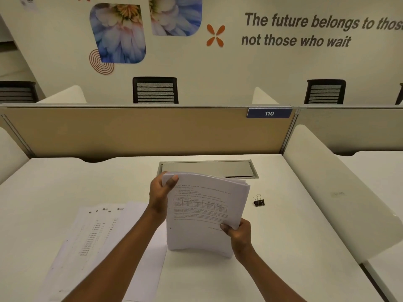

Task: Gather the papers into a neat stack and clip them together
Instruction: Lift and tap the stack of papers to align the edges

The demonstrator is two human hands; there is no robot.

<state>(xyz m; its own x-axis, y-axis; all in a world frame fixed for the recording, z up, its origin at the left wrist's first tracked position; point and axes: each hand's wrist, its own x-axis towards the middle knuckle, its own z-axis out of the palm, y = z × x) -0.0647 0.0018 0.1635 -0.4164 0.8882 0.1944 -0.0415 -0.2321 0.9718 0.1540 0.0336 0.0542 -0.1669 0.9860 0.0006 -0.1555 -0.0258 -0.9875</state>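
Observation:
A thick stack of printed papers (202, 214) stands upright on its bottom edge on the white desk, slightly bowed. My left hand (160, 195) grips its upper left corner, thumb on the front sheet. My right hand (238, 235) holds its lower right edge. Several loose printed sheets (98, 240) lie fanned out flat on the desk to the left, partly under my left forearm. A black binder clip (259, 201) with silver handles sits on the desk to the right of the stack, apart from both hands.
A metal cable hatch (207, 167) is set into the white desk (283, 247) just behind the stack. A tan partition (141, 129) closes the back. White side dividers (331, 188) rise on the right and at far left.

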